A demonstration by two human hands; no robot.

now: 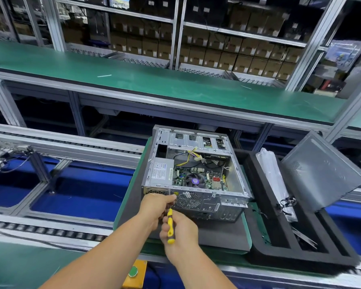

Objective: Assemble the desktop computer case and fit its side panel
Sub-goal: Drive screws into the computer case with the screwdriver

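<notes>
right hand (180, 227) gripping yellow screwdriver (170, 225) | left hand (157, 207) pinching its shaft at the rear of the case (194, 174) | I read: still screwing, case open on the tray | side panel (323, 174) leaning right of case, unfitted

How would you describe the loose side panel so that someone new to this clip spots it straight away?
Start at the open computer case on the dark mat, mid-frame. Look right, past the black foam tray: the side panel is the flat grey metal sheet that stands tilted at the tray's far right. Unlike the clear plastic bag beside it, it is solid, with a small perforated vent patch.
</notes>
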